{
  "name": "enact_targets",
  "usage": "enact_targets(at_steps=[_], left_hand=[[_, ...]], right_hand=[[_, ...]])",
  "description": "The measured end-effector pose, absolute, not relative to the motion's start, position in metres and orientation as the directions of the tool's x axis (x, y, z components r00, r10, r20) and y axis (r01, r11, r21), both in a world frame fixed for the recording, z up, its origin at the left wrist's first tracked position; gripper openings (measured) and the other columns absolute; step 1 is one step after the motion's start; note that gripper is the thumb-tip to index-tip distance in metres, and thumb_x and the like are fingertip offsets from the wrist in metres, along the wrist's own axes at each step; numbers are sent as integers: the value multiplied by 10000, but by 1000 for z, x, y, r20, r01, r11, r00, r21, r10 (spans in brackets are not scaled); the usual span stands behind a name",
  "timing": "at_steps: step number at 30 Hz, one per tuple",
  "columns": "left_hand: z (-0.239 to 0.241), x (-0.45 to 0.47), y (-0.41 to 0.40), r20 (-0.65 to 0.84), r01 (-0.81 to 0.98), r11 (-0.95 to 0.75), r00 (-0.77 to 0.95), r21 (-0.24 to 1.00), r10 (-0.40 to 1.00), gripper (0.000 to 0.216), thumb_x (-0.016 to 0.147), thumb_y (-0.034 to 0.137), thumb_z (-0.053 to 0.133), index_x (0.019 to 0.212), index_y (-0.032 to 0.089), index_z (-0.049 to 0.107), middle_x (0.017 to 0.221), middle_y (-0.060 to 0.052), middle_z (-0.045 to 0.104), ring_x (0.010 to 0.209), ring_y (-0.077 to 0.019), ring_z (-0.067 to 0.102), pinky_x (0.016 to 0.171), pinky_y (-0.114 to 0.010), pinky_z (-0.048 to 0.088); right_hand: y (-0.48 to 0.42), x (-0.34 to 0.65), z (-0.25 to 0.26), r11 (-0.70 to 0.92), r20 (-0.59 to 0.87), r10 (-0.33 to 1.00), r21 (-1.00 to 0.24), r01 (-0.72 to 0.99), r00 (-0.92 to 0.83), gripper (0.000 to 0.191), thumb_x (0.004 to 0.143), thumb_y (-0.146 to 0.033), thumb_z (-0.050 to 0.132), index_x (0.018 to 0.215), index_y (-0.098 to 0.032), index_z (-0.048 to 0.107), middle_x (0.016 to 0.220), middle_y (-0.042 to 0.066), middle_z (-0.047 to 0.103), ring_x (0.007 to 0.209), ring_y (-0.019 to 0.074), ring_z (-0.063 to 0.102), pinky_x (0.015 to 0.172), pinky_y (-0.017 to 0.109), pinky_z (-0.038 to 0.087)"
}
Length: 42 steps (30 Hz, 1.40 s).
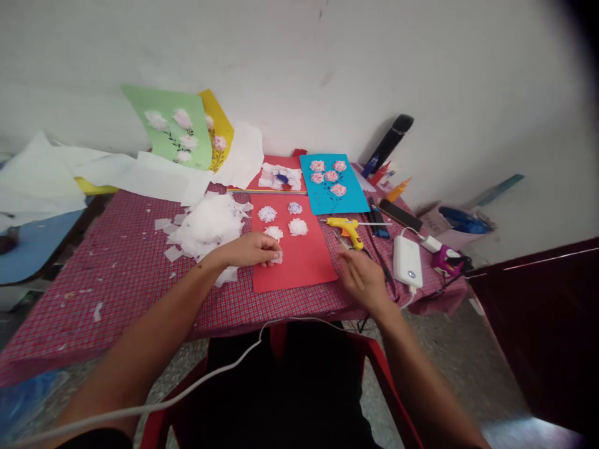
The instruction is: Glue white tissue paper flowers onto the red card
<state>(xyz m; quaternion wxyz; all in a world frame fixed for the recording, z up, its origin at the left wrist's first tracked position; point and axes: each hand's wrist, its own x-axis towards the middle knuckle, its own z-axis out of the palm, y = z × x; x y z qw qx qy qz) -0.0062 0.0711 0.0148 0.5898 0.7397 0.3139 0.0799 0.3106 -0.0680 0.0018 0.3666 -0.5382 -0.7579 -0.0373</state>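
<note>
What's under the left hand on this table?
The left hand lies over the edge of the red paper sheet and the checked tablecloth, with white tissue paper at its fingertips. Whatever is directly beneath the palm is covered.

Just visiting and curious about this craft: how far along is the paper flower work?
The blue card and green card already look finished, with pinkish flowers and dark stems. In hand: the left hand pinches a white tissue piece at the red card, where four tissue flowers lie. Still left: a heap of white tissue scraps, and the yellow glue gun lies near the right hand.
</note>
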Motion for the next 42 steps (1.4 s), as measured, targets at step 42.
enact_targets(at_steps=[42], left_hand=[[13,-7,73,-244,370,-139,808,919,536,272,916,440,658,985,196,755,928,-51,769,806,-154,700,752,-268,551]], right_hand=[[31,370,45,-164,-191,967,41,986,169,573,1007,-590,398,1004,-158,774,1004,172,786,898,296,732,715,319,461]])
